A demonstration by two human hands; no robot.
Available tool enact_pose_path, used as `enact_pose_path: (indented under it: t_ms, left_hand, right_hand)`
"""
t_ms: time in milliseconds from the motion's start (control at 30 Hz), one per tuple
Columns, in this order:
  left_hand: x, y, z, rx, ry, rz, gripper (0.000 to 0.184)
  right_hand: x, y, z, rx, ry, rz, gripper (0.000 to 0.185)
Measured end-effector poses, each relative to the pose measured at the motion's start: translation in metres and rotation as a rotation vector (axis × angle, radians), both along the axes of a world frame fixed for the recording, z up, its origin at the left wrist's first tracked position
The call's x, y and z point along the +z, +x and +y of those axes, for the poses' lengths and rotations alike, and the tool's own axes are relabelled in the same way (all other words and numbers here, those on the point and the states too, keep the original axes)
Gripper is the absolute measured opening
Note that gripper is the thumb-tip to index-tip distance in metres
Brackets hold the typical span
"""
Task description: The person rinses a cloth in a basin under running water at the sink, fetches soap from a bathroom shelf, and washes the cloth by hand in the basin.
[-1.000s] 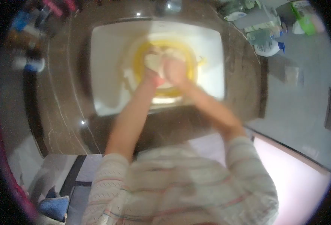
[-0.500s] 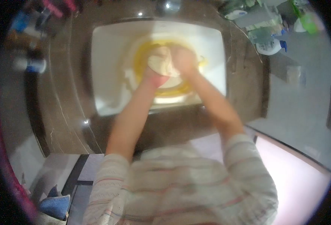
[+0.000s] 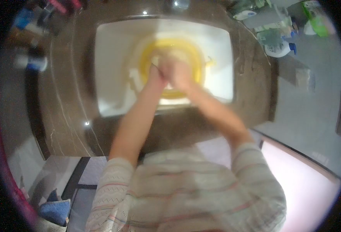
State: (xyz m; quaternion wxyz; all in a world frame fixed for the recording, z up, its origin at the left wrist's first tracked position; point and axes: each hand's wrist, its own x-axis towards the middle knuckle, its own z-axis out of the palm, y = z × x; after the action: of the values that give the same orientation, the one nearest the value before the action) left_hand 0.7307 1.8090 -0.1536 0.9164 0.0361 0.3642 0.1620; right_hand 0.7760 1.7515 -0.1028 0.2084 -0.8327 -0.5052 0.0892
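Note:
Both hands are together over a yellow basin that stands in a white rectangular sink. My left hand is at the left of the pair, with a pale cream cloth-like item at its fingers. Pressed against it from the right is my right hand, which hides much of the item. Both sets of fingers are blurred by motion. Something pinkish-red shows at the left wrist. What lies in the basin under the hands cannot be made out.
Brown marble counter surrounds the sink. Several bottles stand at the upper right, among them a white pump bottle with a blue top. A white and blue container is at the left. Blue cloth lies at the lower left.
Half a second ago the right hand was farther right and the pale item showed more. Now the right hand has come back down and left over it, against the left hand.

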Motion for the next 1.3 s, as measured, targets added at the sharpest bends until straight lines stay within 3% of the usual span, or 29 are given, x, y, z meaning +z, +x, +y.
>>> enact_pose_path:
  t_ms: [33,133,167,267,300,400,433,467,500,533,633,733,767,867,967,1067,1100,1200,1300]
  left_hand:
    - [-0.008,-0.002,-0.004,-0.011,-0.024,0.01,0.037]
    - [0.005,0.002,-0.011,-0.111,-0.034,0.072,0.034]
    - [0.011,0.006,-0.011,-0.15,-0.03,0.08,0.034]
    - [0.021,0.0,-0.011,-0.156,-0.033,-0.004,0.033]
    - [0.017,-0.001,-0.01,-0.145,-0.017,-0.004,0.033]
    - [-0.006,0.0,-0.011,-0.195,-0.046,-0.015,0.034]
    - [-0.007,0.001,-0.012,-0.264,-0.049,-0.023,0.034]
    - [-0.011,0.0,-0.014,-0.334,-0.05,-0.028,0.035]
    - [-0.019,0.0,-0.02,-0.329,-0.069,-0.236,0.03]
    - [-0.028,0.002,-0.022,-0.36,-0.003,-0.17,0.028]
    - [-0.01,0.0,-0.023,-0.556,0.269,-0.021,0.022]
    - [-0.01,0.002,-0.017,-0.766,0.586,0.017,0.023]
    - [-0.014,0.001,-0.014,-0.792,0.657,0.03,0.024]
    - [-0.029,-0.003,0.005,-0.799,0.715,0.051,0.026]
    - [-0.02,-0.015,0.025,-0.708,0.483,-0.023,0.028]
    - [0.032,-0.029,0.034,-0.5,0.088,-0.164,0.039]
    - [0.014,-0.033,0.034,-0.569,0.424,-0.031,0.045]
    - [-0.005,-0.028,0.03,-0.496,0.678,-0.077,0.044]
    - [-0.004,-0.017,0.031,-0.348,0.371,-0.125,0.037]
  right_hand:
    - [0.005,-0.01,-0.001,0.079,0.063,-0.056,0.035]
    - [-0.051,0.037,0.0,-0.041,0.008,0.027,0.041]
    - [-0.047,0.048,0.0,-0.093,-0.075,0.121,0.04]
    - [-0.039,0.038,-0.008,-0.062,-0.084,-0.05,0.039]
    - [-0.027,0.024,-0.005,-0.188,-0.168,-0.071,0.04]
    - [-0.007,0.006,-0.011,-0.18,-0.107,-0.031,0.04]
    - [-0.066,0.037,-0.021,-0.112,0.039,-0.058,0.04]
    - [-0.064,0.052,-0.023,-0.135,-0.005,-0.06,0.039]
    - [-0.057,0.064,-0.025,-0.159,-0.051,-0.06,0.038]
    - [-0.054,0.07,-0.026,-0.182,-0.098,-0.06,0.037]
    - [0.02,0.052,-0.017,-0.186,0.219,0.291,0.034]
    - [0.024,0.038,-0.02,0.015,-0.06,0.454,0.033]
    - [0.02,0.036,-0.021,-0.034,-0.08,0.502,0.035]
    - [-0.004,0.049,-0.027,-0.123,-0.195,0.267,0.035]
    - [-0.022,0.058,-0.031,-0.184,0.029,0.295,0.036]
    - [0.009,0.072,-0.021,-0.598,0.194,0.764,0.036]
    - [0.02,0.072,-0.021,-0.614,0.289,0.948,0.038]
    - [0.018,0.076,-0.022,-0.574,0.141,0.821,0.041]
    - [0.009,0.073,-0.017,-0.526,-0.029,0.459,0.033]
